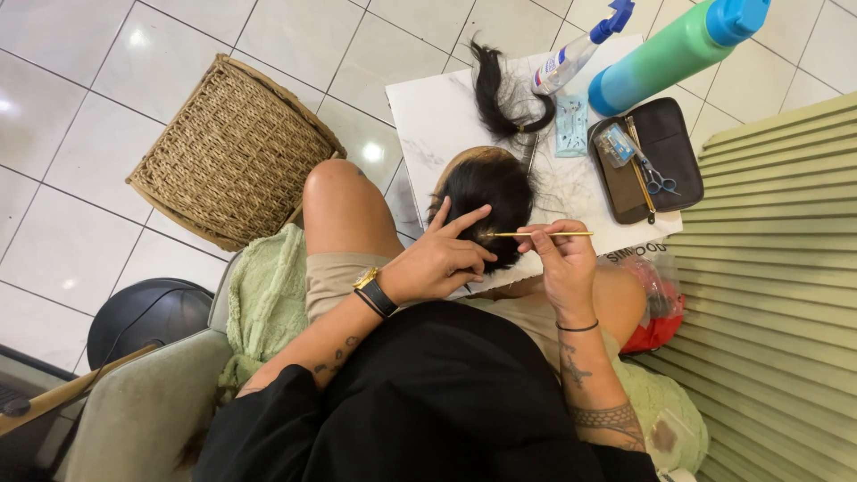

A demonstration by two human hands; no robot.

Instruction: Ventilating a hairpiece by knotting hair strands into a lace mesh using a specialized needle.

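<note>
The person sits with a dark wig [486, 201] resting on the lap at the near edge of a small white table [428, 116]; the left hand [437, 259] lies on the hair with its fingers spread, the forefinger stretched up across the crown, pressing the strands flat but grasping nothing. The right hand [562, 259] pinches a thin golden needle tool [540, 234] between thumb and fingertips, fingers curled shut around it; the tool lies level, its tip meeting the hair just beside the left fingers.

The step in hand looks like working strands into the wig with the tool — one hand steadying, the other hooking. The next move would seem to call for a small, exact draw of the tip through the base while the left fingers keep the parting clear; a slip could snag neighbouring hair.

On the table beyond lie a loose black hair bundle [495, 94], a spray bottle [576, 49], a green and blue bottle [669, 54] and a dark tool pouch [652, 156] with scissors [659, 180]; a woven basket [232, 152] stands on the tiled floor.
</note>
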